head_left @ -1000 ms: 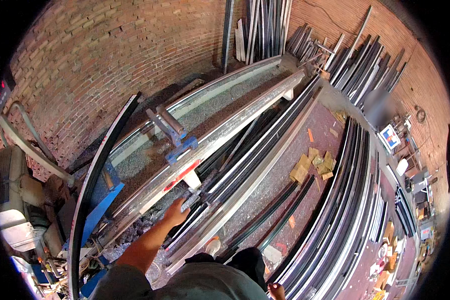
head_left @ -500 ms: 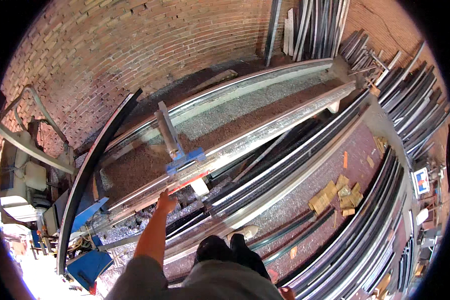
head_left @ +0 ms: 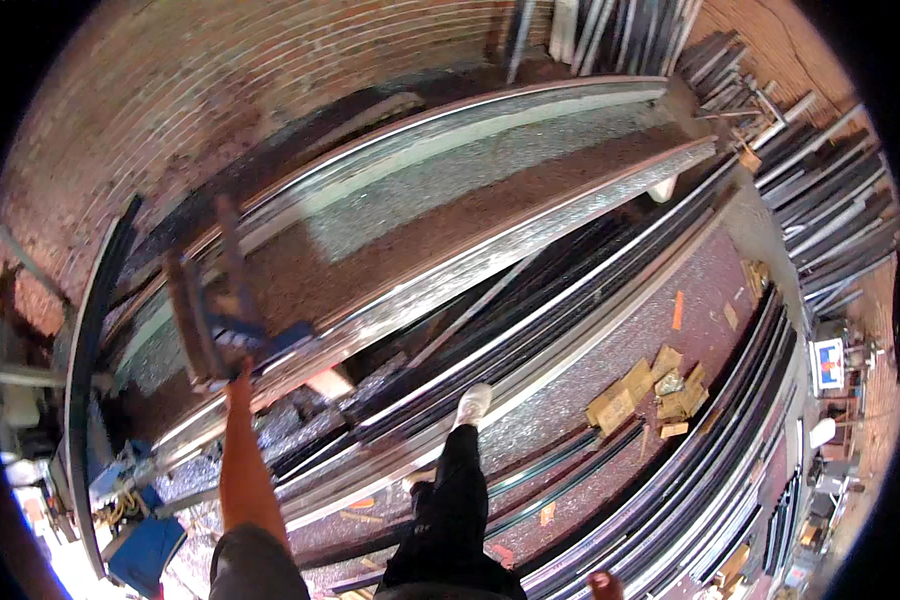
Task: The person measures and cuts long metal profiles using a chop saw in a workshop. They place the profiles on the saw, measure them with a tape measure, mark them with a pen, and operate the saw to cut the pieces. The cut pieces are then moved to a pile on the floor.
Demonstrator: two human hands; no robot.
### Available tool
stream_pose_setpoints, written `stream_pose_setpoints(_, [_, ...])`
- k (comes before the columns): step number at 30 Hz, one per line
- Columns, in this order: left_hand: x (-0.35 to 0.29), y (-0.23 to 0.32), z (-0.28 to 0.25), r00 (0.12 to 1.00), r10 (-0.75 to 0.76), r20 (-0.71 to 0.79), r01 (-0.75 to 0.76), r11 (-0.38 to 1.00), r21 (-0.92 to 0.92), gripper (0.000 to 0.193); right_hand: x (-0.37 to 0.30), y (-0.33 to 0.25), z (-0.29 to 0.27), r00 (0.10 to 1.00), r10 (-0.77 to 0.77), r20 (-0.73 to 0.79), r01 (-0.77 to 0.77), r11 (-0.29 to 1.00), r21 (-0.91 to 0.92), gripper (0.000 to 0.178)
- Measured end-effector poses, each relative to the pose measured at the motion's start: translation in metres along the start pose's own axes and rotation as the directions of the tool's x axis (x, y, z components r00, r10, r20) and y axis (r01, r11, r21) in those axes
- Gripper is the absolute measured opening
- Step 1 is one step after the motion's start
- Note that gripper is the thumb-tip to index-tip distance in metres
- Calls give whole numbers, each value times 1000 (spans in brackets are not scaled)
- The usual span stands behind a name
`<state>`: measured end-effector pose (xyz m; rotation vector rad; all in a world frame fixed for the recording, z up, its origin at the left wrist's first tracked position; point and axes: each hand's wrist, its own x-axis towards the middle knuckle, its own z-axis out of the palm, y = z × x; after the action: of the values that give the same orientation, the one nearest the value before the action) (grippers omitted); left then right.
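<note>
Reaching up with our left hand (head_left: 238,378), we touch the bottom of the blue clamp (head_left: 232,335) at about 9 o'clock in the view. The clamp sits on the long shiny metal rail (head_left: 490,262), which runs from 8 o'clock up to 2 o'clock. The picture is blurry there, so we cannot tell if our fingers are closed around the clamp or just resting on it. Our right hand is not in the picture.

Our foot in a white shoe (head_left: 472,405) stands on a lower rail near the middle. More dark rails (head_left: 770,420) lie at 4 o'clock, and flat cardboard pieces (head_left: 650,385) lie at 3 o'clock on the floor. A brick wall (head_left: 220,80) rises at 11 o'clock.

To do this well, we think we should plant both feet firmly, get a full grip on the clamp's handle, and pull slowly so the rail does not slip.
</note>
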<state>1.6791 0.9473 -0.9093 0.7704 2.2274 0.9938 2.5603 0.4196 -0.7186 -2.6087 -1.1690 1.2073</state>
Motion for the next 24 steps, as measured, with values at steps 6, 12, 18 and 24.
stream_pose_setpoints(6, [-34,103,48,985,-49,165,41,998,54,87,-23,-35,54,818,-119,563,25,985,172,33])
stream_pose_setpoints(12, [-83,192,204,922,-286,260,243,952,184,46,59,-156,-30,987,148,58,-158,931,328,27])
stream_pose_setpoints(18, [-121,303,413,787,155,598,-224,974,42,43,84,-122,-31,997,-15,-82,42,939,340,22])
stream_pose_setpoints(24, [-249,470,609,352,380,855,-49,920,-389,62,34,-108,-14,990,117,84,-144,827,544,24])
